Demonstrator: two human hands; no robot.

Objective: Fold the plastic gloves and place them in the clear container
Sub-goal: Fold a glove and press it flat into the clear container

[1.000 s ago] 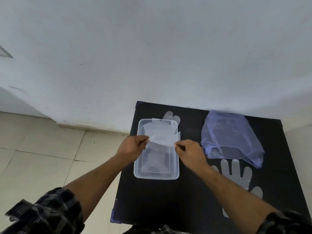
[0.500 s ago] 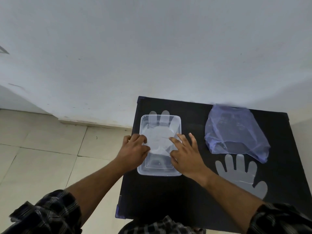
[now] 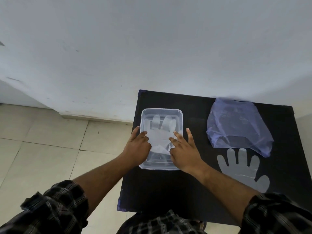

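Observation:
A clear rectangular container [image 3: 179, 114] sits on the left part of a black table [image 3: 168, 186]. Inside it lies a translucent plastic glove [image 3: 159, 132], its fingers pointing to the far end. My left hand [image 3: 137, 146] rests at the container's left rim, fingertips pressing the glove's left side. My right hand [image 3: 183, 149] has its fingers spread, two of them pressing the glove's right side down, one finger outside the rim. A second plastic glove [image 3: 243, 168] lies flat on the table at the right, fingers pointing away from me.
A bluish plastic bag [image 3: 236, 127] lies crumpled at the table's far right, its near edge over the flat glove's fingertips. A white wall runs behind the table. Tiled floor lies to the left, beyond the table's left edge.
One second ago both hands pinched a glove above the container. It has gone down into the container, and both hands now press on it with flat fingers.

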